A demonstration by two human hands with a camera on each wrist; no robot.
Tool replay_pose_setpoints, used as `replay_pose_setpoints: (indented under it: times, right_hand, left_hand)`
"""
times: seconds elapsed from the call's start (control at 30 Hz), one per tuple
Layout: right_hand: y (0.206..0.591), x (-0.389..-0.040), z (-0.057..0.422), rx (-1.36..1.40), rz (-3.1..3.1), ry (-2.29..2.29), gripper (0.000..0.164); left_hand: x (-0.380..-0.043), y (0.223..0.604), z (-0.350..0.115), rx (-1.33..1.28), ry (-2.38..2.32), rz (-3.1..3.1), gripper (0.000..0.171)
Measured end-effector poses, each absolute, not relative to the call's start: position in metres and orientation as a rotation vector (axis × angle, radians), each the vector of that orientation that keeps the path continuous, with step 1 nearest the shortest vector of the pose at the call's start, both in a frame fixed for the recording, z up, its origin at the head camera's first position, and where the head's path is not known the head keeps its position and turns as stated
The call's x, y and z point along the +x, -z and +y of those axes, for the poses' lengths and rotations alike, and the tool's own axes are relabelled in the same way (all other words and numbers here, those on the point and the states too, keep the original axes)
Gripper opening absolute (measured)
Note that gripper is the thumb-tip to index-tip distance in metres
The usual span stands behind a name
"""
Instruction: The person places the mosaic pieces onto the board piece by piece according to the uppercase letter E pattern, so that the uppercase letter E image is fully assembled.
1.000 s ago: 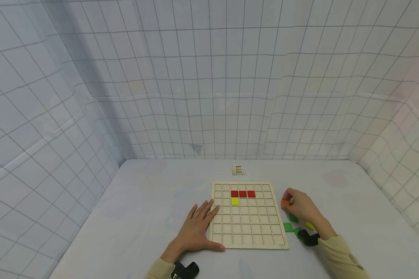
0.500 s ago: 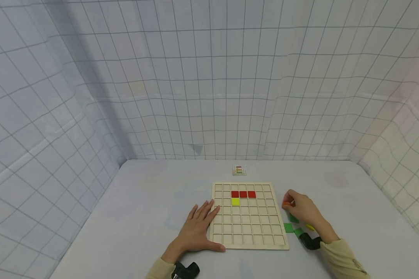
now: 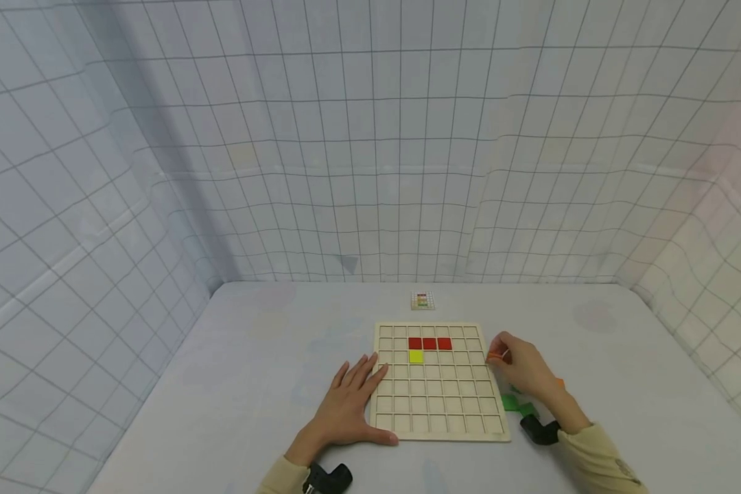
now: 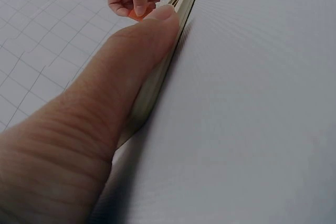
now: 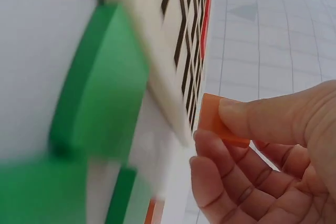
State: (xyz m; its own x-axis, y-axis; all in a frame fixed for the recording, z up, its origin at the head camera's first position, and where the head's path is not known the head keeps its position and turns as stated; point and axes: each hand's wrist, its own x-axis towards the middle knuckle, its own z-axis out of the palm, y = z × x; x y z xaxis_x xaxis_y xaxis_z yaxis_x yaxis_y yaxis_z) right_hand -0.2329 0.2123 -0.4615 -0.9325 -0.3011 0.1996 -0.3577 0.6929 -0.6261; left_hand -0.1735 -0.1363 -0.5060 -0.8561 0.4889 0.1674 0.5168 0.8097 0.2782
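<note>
A pale wooden grid board (image 3: 433,388) lies on the table, with three red tiles (image 3: 429,344) in a row and one yellow tile (image 3: 416,357) beneath the leftmost. My left hand (image 3: 346,406) rests with spread fingers on the board's left edge, its thumb (image 4: 131,51) along the front edge. At the board's right edge, my right hand (image 3: 526,367) pinches an orange tile (image 5: 212,114) between thumb and fingers. Several green tiles (image 3: 510,403) lie below that hand, by the board's lower right side. Another orange tile (image 3: 560,383) is partly hidden behind the right wrist.
A small card (image 3: 422,300) with a coloured grid pattern lies beyond the board. White cloth walls (image 3: 370,171) with dark grid lines enclose the table (image 3: 272,343) at the back and sides.
My right hand has shifted left to the board's edge with the orange tile. An orange tile has come into view behind the wrist, and the loose yellow one is now hidden. My left hand stays still.
</note>
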Motion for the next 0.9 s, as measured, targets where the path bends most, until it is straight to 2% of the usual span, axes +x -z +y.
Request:
replay_pose_setpoints:
  times: [0.23,0.4,0.9]
  right_hand:
    - [0.466,-0.235,0.186,0.781,-2.705,-1.138,0.018]
    - [0.465,-0.237,0.164,0.901,-2.726,-1.228,0.013]
    - [0.467,-0.242,0.113,1.011,-2.756,-1.203,0.01]
  left_hand:
    - [-0.175,0.507,-0.135,-0.802,0.459,-2.945,0.118]
    - [-0.175,0.506,-0.134,-0.789,0.455,-2.97,0.118]
    - [-0.174,0.505,-0.137,-0.798,0.453,-2.938,0.117]
